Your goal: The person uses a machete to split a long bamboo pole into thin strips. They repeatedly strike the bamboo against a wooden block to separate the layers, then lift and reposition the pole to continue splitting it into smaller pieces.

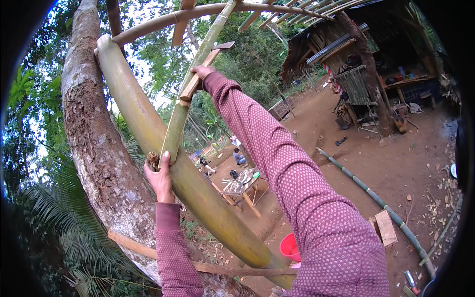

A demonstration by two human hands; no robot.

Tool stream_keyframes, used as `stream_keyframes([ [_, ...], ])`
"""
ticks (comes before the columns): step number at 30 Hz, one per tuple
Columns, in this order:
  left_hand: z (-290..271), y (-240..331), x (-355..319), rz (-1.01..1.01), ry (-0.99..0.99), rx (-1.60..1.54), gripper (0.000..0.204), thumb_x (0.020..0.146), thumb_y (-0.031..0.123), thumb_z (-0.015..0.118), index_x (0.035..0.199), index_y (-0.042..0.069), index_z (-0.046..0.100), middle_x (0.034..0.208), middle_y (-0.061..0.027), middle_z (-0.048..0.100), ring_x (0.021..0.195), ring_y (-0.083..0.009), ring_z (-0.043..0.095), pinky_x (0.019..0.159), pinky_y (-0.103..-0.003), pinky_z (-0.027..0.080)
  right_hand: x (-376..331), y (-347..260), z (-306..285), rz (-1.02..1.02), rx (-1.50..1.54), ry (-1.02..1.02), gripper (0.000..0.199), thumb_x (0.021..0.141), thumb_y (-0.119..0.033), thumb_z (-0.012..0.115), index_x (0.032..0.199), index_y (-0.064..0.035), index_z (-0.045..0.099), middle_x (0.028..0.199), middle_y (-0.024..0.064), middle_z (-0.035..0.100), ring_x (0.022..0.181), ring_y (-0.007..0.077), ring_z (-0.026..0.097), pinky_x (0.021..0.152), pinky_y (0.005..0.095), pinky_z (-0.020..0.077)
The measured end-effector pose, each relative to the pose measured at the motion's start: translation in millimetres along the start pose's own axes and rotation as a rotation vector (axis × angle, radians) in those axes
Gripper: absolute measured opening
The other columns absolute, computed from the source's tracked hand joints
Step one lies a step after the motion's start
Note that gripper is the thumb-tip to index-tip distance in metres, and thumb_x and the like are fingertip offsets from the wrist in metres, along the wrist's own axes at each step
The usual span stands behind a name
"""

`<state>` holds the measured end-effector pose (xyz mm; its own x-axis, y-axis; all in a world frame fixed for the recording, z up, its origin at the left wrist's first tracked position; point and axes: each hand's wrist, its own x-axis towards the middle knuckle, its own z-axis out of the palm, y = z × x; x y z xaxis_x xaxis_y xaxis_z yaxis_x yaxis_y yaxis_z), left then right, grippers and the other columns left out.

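A long green split-bamboo piece (176,129) slants up in front of me, its top reaching the curved bamboo pole overhead. My left hand (161,179) is closed round its lower end, thumb on the near face, beside a thick yellow-green bamboo pole (198,190). Higher up, my right hand (202,73) is wrapped round the wooden handle of a hatchet-like tool (208,62) with a dark metal head. That handle lies along the bamboo piece; whether the right fingers also grip the bamboo is hidden.
A rough tree trunk (94,123) rises at left, crossed low down by a wooden slat (131,243). A curved bamboo pole (173,19) spans overhead. Below lie a red bucket (290,247), a work table (242,183), a long green bamboo pole (378,198) and a wood block (386,227). A hut stands right; people sit farther off.
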<state>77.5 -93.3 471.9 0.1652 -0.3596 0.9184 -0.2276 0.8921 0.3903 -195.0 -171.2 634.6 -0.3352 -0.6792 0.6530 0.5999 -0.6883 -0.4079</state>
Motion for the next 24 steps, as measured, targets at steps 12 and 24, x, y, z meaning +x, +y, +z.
stream_keyframes([
  [12,-9,8,-17,-0.037,-0.171,-0.094,0.075,0.082,0.030,0.065,0.136,-0.005,0.027,0.127,-0.0151,0.045,0.113,-0.0200,0.047,0.098,-0.030,0.034,65,5,-24,0.012,-0.047,-0.193,0.030,0.085,-0.017,0.056,0.104,0.0049,0.048,0.094,0.0169,0.059,0.084,0.0299,0.063,0.074,0.0455,0.0555],
  [24,7,12,-12,-0.072,-0.027,-0.066,0.075,0.074,0.033,0.072,0.126,-0.006,0.034,0.110,-0.0160,0.054,0.098,-0.0202,0.055,0.086,-0.031,0.044,126,31,-12,-0.031,0.212,-0.355,0.035,0.077,-0.014,0.058,0.103,0.0070,0.048,0.092,0.0191,0.058,0.081,0.0325,0.060,0.073,0.0429,0.0519],
])
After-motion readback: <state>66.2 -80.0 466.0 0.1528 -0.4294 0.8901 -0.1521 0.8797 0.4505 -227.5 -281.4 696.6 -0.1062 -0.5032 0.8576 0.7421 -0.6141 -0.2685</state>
